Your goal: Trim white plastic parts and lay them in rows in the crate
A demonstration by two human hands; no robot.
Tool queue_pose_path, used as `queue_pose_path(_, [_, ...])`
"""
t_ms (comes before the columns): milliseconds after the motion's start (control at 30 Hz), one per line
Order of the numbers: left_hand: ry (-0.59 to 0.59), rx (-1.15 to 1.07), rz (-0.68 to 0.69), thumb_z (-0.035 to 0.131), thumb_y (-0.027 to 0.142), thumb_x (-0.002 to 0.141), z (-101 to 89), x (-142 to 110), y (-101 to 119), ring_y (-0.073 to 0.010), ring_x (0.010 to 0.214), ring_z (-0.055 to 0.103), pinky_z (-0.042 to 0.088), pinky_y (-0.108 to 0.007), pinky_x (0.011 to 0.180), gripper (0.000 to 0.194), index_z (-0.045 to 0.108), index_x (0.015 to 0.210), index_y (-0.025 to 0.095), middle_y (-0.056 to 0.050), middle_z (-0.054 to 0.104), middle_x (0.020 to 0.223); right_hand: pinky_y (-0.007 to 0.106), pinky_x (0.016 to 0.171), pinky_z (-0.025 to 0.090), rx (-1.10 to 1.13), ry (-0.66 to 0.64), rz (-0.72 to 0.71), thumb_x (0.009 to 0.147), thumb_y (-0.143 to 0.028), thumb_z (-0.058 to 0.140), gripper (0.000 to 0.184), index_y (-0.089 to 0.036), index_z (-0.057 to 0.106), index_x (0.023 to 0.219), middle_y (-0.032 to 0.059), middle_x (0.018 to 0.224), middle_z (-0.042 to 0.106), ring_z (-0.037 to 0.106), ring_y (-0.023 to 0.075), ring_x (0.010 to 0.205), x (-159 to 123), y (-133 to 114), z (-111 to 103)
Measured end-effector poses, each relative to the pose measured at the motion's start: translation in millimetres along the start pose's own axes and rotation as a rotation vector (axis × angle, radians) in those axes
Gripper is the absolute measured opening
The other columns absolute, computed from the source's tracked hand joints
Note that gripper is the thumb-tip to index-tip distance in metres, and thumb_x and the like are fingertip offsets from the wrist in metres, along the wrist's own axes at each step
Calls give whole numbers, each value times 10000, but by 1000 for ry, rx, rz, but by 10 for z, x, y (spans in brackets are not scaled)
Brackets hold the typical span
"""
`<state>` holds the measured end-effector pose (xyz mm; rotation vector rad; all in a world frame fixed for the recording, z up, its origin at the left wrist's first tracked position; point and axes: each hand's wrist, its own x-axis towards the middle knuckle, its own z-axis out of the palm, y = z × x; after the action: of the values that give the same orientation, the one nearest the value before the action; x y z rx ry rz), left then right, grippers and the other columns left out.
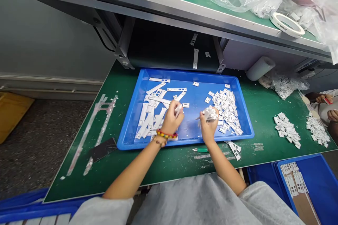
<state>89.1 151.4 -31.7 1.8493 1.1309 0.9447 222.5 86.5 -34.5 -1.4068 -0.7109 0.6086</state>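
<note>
Left hand (171,121): pinched closed on white piece (178,109) | Right hand (208,128): closed on crumpled film (210,114), apparently plastic | Both over blue tray (185,71), near bench (163,168) front edge | Handling: light, flimsy; take by edges

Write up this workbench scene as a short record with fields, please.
Left hand: pinches a small white piece
Left wrist: beaded bracelets
Right hand: grips a crumpled silvery-white bundle
Container: blue tray, beneath both hands
Tray contents: long white strips on the left, small white pieces on the right
Bench: green mat with a green-handled knife
Nearby: a co-worker's hands at the far right
</note>
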Motion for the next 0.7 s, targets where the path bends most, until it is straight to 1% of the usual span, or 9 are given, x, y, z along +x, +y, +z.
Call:
queue_pose_path(67, [10, -347, 11, 490, 380, 891, 38, -384, 160, -110, 536, 357, 332, -241, 511, 181, 371, 864, 245, 47, 399, 703, 287, 722, 507, 99, 15, -47, 774, -320, 675, 388, -253, 395, 1034, -6, 858, 551, 571, 140, 745, -211, -208, -75])
queue_pose_path(100, [5, -440, 53, 561, 455, 863, 62, -571, 206, -98, 513, 324, 293, -233, 482, 276, 382, 886, 246, 59, 377, 691, 287, 702, 512, 139, -36, -82, 779, -284, 679, 385, -266, 390, 1033, -14, 845, 551, 572, 139, 732, -334, -284, -127])
queue_pose_path(133, [0, -482, 111, 641, 536, 802, 89, -745, 226, -93, 519, 324, 278, -230, 476, 393, 402, 909, 243, 63, 366, 692, 285, 670, 513, 166, -127, -114, 782, -246, 678, 380, -277, 392, 1031, -27, 820, 550, 568, 138, 702, -466, -329, -186])
queue_pose_path(200, [61, -462, 283, 782, 653, 587, 152, -1044, 191, -91, 546, 346, 289, -230, 495, 645, 447, 939, 230, 70, 362, 690, 275, 601, 499, 202, -343, -168, 782, -182, 660, 364, -292, 414, 1028, -45, 772, 548, 551, 136, 639, -735, -300, -310])
queue_pose_path(267, [92, -399, 353, 844, 646, 464, 222, -1278, 84, -94, 566, 366, 306, -228, 508, 776, 463, 989, 221, 70, 378, 700, 276, 601, 492, 194, -484, -203, 771, -145, 640, 355, -293, 446, 1029, -39, 780, 561, 557, 142, 647, -975, -118, -422])
queue_pose_path(333, [55, -332, 323, 867, 632, 412, 292, -1462, -59, -103, 587, 392, 327, -227, 511, 838, 466, 1019, 217, 63, 397, 717, 295, 643, 500, 135, -543, -236, 744, -158, 651, 351, -280, 480, 1025, -15, 820, 575, 579, 162, 709, -1146, 156, -507])
queue_pose_path(433, [22, -230, 248, 853, 665, 383, 378, -1659, -263, -136, 644, 456, 398, -255, 536, 909, 460, 1064, 210, 33, 439, 778, 301, 657, 489, 8, -617, -319, 707, -205, 689, 349, -264, 517, 1005, 4, 846, 575, 583, 180, 750, -1239, 544, -582])
queue_pose_path(600, [87, -56, 299, 797, 665, 497, 457, -1773, -440, -199, 749, 531, 499, -345, 633, 891, 443, 1164, 192, -29, 494, 892, 300, 692, 482, -71, -788, -379, 725, -338, 704, 413, -259, 481, 1063, 21, 926, 567, 581, 186, 809, -1182, 935, -615])
queue_pose_path(700, [103, 30, 270, 765, 489, 623, 496, -1785, -456, -217, 798, 551, 521, -370, 685, 727, 444, 1197, 181, -56, 506, 936, 325, 737, 484, -158, -874, -300, 684, -421, 724, 484, -249, 425, 1024, 28, 950, 545, 572, 201, 852, -1158, 1107, -627])
